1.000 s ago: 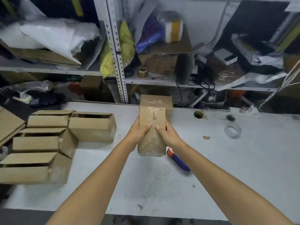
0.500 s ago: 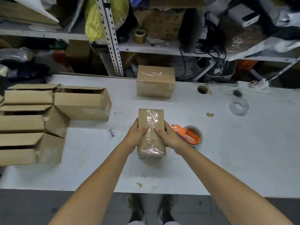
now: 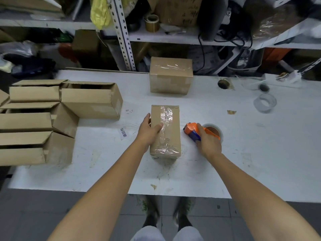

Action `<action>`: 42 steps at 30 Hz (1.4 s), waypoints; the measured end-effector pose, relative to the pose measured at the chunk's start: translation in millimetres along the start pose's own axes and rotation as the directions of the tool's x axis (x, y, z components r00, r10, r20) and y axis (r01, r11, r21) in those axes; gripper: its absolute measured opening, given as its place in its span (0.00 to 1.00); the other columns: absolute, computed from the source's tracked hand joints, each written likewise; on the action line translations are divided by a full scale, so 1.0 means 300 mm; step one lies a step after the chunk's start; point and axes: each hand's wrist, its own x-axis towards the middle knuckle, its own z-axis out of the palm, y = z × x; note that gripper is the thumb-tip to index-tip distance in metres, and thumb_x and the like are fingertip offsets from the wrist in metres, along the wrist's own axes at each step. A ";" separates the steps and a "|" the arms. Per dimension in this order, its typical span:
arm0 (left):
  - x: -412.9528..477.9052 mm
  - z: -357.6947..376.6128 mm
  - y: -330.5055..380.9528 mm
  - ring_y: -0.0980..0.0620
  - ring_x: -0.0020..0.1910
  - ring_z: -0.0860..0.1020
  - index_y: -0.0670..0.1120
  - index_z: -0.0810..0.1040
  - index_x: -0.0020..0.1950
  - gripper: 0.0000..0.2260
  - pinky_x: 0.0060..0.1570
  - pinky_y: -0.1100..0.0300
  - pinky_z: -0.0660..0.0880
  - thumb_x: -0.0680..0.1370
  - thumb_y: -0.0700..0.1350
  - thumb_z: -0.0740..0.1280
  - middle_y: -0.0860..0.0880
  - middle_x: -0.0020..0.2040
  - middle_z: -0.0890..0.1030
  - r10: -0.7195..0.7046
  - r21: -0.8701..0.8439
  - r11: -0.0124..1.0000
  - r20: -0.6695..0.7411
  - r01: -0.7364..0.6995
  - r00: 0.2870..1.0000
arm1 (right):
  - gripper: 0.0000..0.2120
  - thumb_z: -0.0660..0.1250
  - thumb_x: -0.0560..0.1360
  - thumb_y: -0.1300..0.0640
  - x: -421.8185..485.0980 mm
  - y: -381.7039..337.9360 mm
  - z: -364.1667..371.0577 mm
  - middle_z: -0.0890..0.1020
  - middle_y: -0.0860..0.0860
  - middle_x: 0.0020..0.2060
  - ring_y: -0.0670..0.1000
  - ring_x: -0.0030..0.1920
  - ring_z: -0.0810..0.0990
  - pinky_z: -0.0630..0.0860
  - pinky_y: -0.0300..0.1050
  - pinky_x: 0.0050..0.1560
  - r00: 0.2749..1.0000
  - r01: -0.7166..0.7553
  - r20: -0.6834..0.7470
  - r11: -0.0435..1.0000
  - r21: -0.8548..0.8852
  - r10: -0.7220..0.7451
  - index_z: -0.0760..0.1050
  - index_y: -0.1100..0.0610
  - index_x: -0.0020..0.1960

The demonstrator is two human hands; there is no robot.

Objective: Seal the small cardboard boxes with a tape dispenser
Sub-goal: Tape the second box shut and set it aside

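Tape (image 3: 166,119) is lying along the top of the small cardboard box (image 3: 175,134) in the middle of the white table (image 3: 260,153). We are gripping its left side with our left hand (image 3: 147,133) and grasping the orange tape dispenser (image 3: 190,129), just beside it, with our right hand (image 3: 208,143).

Open boxes (image 3: 57,119) block table's (image 3: 260,162) left; sealed box (image 3: 171,75) behind; right side open.
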 end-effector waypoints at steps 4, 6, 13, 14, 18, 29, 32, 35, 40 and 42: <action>-0.020 -0.004 0.052 0.51 0.70 0.70 0.50 0.59 0.79 0.32 0.57 0.59 0.72 0.78 0.46 0.70 0.50 0.73 0.69 0.025 0.066 0.998 -0.086 -0.019 0.996 | 0.33 0.61 0.81 0.58 0.015 0.012 -0.107 0.76 0.56 0.64 0.58 0.59 0.77 0.77 0.52 0.55 0.996 0.091 0.009 0.995 0.032 -0.091 0.50 0.47 0.80; -0.029 -0.009 0.098 0.52 0.74 0.66 0.51 0.64 0.77 0.28 0.62 0.61 0.67 0.79 0.49 0.69 0.51 0.75 0.68 0.115 0.171 0.981 -0.143 -0.090 0.983 | 0.31 0.60 0.79 0.60 0.006 -0.007 -0.201 0.77 0.55 0.63 0.58 0.58 0.77 0.77 0.51 0.53 0.994 0.112 -0.026 0.986 0.126 -0.110 0.56 0.47 0.79; -0.059 0.038 0.345 0.53 0.71 0.69 0.46 0.66 0.77 0.31 0.66 0.59 0.67 0.77 0.54 0.70 0.49 0.73 0.70 0.172 0.256 0.938 0.238 -0.232 0.956 | 0.26 0.64 0.74 0.56 -0.075 -0.136 -0.530 0.82 0.42 0.52 0.46 0.48 0.81 0.82 0.50 0.48 0.931 0.330 0.017 0.861 0.387 -0.365 0.71 0.35 0.68; -0.065 0.037 0.374 0.53 0.69 0.71 0.46 0.66 0.77 0.30 0.67 0.58 0.68 0.78 0.54 0.70 0.50 0.71 0.72 0.157 0.264 0.935 0.286 -0.236 0.945 | 0.26 0.64 0.74 0.56 -0.079 -0.157 -0.565 0.82 0.42 0.52 0.46 0.48 0.81 0.82 0.49 0.47 0.916 0.362 0.029 0.855 0.371 -0.400 0.71 0.35 0.68; -0.089 0.009 0.448 0.49 0.60 0.80 0.44 0.77 0.68 0.22 0.64 0.53 0.76 0.77 0.52 0.71 0.48 0.59 0.82 0.167 0.196 0.949 0.358 -0.249 0.919 | 0.25 0.66 0.74 0.55 -0.107 -0.210 -0.681 0.81 0.44 0.51 0.48 0.48 0.80 0.82 0.46 0.45 0.891 0.410 0.079 0.868 0.279 -0.446 0.70 0.28 0.63; -0.123 -0.072 0.526 0.49 0.48 0.85 0.43 0.82 0.54 0.07 0.46 0.59 0.81 0.80 0.43 0.68 0.43 0.50 0.85 0.144 0.075 0.983 0.225 -0.165 0.964 | 0.27 0.70 0.75 0.41 -0.118 -0.306 -0.761 0.77 0.40 0.58 0.44 0.54 0.76 0.74 0.35 0.45 0.841 0.530 0.043 0.839 0.125 -0.539 0.67 0.40 0.72; -0.086 -0.081 0.505 0.49 0.44 0.84 0.43 0.83 0.48 0.02 0.43 0.59 0.82 0.78 0.39 0.71 0.42 0.47 0.85 0.163 0.117 0.979 0.025 -0.165 0.986 | 0.27 0.69 0.75 0.41 -0.086 -0.346 -0.763 0.78 0.41 0.57 0.45 0.54 0.76 0.75 0.36 0.46 0.832 0.536 0.092 0.836 0.117 -0.547 0.67 0.42 0.72; -0.033 -0.185 0.479 0.48 0.39 0.83 0.36 0.82 0.50 0.05 0.43 0.60 0.82 0.76 0.36 0.72 0.41 0.42 0.84 0.116 0.029 0.993 -0.170 -0.113 0.979 | 0.26 0.70 0.74 0.40 -0.029 -0.303 -0.801 0.80 0.42 0.56 0.45 0.54 0.78 0.77 0.41 0.50 0.854 0.503 0.119 0.862 0.054 -0.506 0.70 0.41 0.70; -0.002 -0.313 0.439 0.50 0.36 0.80 0.35 0.80 0.45 0.02 0.30 0.69 0.78 0.77 0.33 0.69 0.40 0.40 0.81 -0.003 -0.050 0.999 -0.212 -0.008 0.977 | 0.25 0.70 0.74 0.39 0.056 -0.190 -0.816 0.80 0.45 0.57 0.48 0.54 0.77 0.78 0.44 0.51 0.917 0.378 0.198 0.913 -0.156 -0.346 0.71 0.42 0.69; 0.028 -0.301 0.414 0.51 0.36 0.80 0.37 0.80 0.43 0.04 0.30 0.70 0.78 0.77 0.32 0.69 0.39 0.42 0.81 -0.010 -0.049 0.999 -0.216 -0.001 0.976 | 0.27 0.71 0.74 0.39 0.089 -0.186 -0.787 0.80 0.45 0.58 0.48 0.54 0.78 0.78 0.45 0.50 0.917 0.360 0.239 0.921 -0.148 -0.320 0.71 0.43 0.70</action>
